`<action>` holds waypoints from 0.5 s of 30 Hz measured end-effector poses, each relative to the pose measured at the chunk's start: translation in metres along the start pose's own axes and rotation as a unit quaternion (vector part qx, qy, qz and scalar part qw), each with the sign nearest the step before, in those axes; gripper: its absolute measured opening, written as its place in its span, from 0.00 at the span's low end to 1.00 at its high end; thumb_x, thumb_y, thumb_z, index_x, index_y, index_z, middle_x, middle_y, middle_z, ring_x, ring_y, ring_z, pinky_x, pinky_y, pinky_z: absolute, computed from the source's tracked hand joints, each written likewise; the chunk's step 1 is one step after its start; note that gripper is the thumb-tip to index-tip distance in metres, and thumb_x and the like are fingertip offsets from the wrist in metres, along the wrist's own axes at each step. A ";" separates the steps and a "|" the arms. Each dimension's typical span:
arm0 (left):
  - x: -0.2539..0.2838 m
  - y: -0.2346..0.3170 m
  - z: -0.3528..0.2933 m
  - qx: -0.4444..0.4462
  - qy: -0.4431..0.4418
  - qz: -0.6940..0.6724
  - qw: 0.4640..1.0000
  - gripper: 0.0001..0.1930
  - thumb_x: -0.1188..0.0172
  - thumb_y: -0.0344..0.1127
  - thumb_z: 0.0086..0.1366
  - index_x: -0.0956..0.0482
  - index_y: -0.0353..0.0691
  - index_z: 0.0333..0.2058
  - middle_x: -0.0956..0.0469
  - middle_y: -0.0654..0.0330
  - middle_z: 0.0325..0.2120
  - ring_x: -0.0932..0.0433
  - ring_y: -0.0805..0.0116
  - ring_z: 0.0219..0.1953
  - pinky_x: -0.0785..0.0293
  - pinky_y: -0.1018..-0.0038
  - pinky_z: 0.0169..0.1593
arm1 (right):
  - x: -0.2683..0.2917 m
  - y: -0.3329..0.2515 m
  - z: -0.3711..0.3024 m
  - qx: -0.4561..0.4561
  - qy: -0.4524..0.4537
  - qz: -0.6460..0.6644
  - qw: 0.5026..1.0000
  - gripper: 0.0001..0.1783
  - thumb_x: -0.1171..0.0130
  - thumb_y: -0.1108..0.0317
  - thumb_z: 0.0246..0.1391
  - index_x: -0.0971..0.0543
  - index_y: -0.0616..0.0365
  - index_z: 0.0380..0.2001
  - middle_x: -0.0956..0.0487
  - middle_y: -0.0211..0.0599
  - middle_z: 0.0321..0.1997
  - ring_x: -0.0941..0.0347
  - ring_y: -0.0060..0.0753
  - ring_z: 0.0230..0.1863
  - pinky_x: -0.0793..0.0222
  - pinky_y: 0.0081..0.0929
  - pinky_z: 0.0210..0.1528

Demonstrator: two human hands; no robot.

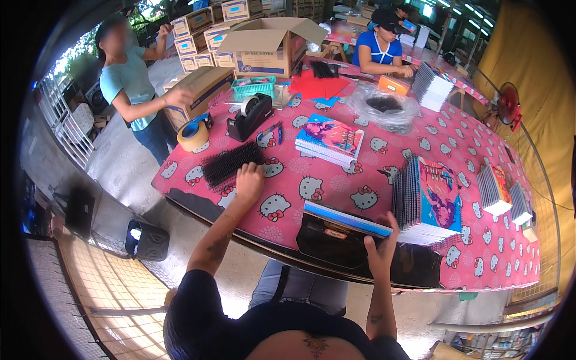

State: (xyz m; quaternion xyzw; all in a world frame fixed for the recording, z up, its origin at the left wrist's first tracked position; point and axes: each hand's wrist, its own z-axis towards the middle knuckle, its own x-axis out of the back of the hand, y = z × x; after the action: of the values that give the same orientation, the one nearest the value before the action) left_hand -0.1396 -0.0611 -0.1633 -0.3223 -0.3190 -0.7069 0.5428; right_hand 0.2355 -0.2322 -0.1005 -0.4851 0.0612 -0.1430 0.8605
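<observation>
My left hand is at the near right end of a bundle of black spiral binding coils, its fingers closed on the coil ends. How many coils it grips is hidden. In my right hand is an unbound notebook, held on its long edge by the right end, thumb in front and fingers behind. Its white and blue edge faces up over a black mat at the table's front. Right of that hand stands a tall stack of spiral-bound notebooks with colourful covers.
Unbound notebooks lie mid-table. Behind the coils are a tape dispenser, tape rolls and blue-handled pliers. More notebooks stand right. One person stands by boxes at left; another sits across the table.
</observation>
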 end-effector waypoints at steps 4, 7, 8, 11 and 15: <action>0.009 0.019 0.003 0.017 0.014 -0.070 0.997 0.11 0.37 0.34 0.61 0.24 0.40 0.41 0.25 0.56 0.35 0.22 0.52 0.41 0.23 0.58 0.42 | -0.026 -0.079 0.021 0.225 -0.039 -0.266 0.936 0.31 0.32 0.64 0.55 0.27 0.60 0.60 0.25 0.45 0.57 0.29 0.50 0.59 0.39 0.47 0.64; 0.034 0.046 0.019 -0.044 0.060 -0.076 0.994 0.11 0.39 0.30 0.62 0.22 0.42 0.44 0.24 0.56 0.36 0.19 0.54 0.39 0.21 0.59 0.37 | -0.066 -0.087 0.040 0.245 -0.141 -0.339 0.897 0.19 0.34 0.64 0.55 0.18 0.54 0.50 0.22 0.40 0.54 0.25 0.46 0.53 0.33 0.43 0.56; 0.033 0.048 0.017 -0.068 0.034 -0.067 0.995 0.11 0.39 0.29 0.62 0.21 0.43 0.45 0.24 0.56 0.36 0.19 0.54 0.40 0.21 0.59 0.37 | -0.080 -0.077 0.044 0.234 -0.151 -0.345 0.896 0.17 0.34 0.64 0.55 0.18 0.54 0.48 0.20 0.39 0.51 0.24 0.44 0.50 0.32 0.41 0.53; 0.038 0.046 0.014 -0.092 -0.011 -0.080 0.992 0.14 0.38 0.29 0.63 0.18 0.47 0.48 0.23 0.57 0.35 0.19 0.53 0.38 0.21 0.59 0.38 | -0.093 -0.054 0.049 0.193 -0.192 -0.367 0.889 0.12 0.35 0.64 0.56 0.17 0.52 0.43 0.18 0.36 0.39 0.21 0.39 0.39 0.29 0.38 0.42; 0.110 0.086 0.006 -0.044 -0.003 -0.296 0.954 0.11 0.36 0.29 0.64 0.16 0.39 0.46 0.21 0.54 0.33 0.18 0.58 0.31 0.21 0.65 0.36 | -0.097 -0.050 0.050 0.201 -0.172 -0.363 0.894 0.08 0.36 0.65 0.56 0.18 0.52 0.38 0.19 0.33 0.27 0.21 0.38 0.28 0.28 0.36 0.34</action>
State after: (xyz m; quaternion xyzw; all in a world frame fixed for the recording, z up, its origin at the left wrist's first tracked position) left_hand -0.0774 -0.1354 -0.0629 -0.2389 -0.3705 -0.8481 0.2941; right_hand 0.1460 -0.1856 -0.0349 -0.3070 -0.2977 -0.3690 0.8252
